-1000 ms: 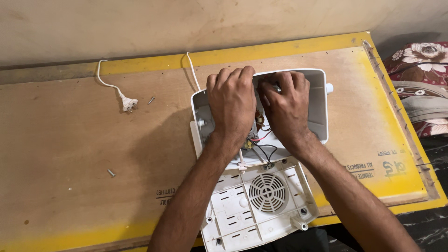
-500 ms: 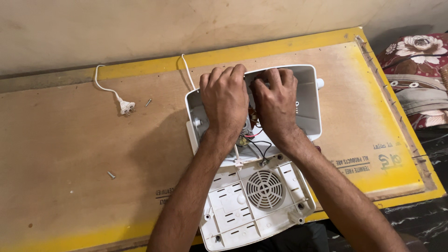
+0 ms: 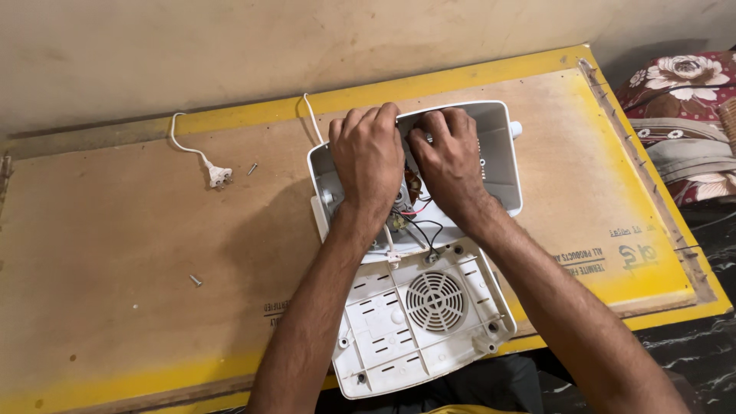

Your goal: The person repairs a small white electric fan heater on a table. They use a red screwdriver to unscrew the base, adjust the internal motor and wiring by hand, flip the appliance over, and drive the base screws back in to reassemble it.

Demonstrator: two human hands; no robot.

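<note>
Where the board's yellow edge runs nearest me, I see the white plastic base panel with a round vent grille (image 3: 435, 300) lying flat, slightly over the edge. Just beyond it sits the open white plastic appliance housing (image 3: 502, 165), red and black wires (image 3: 420, 222) trailing between them. My left hand (image 3: 368, 157) and right hand (image 3: 448, 157) press side by side inside it, fingers curled over inner parts I cannot make out. Farther left lie a loose screw (image 3: 196, 280), then the white plug (image 3: 218, 176) on the brown wooden board (image 3: 115, 245).
</note>
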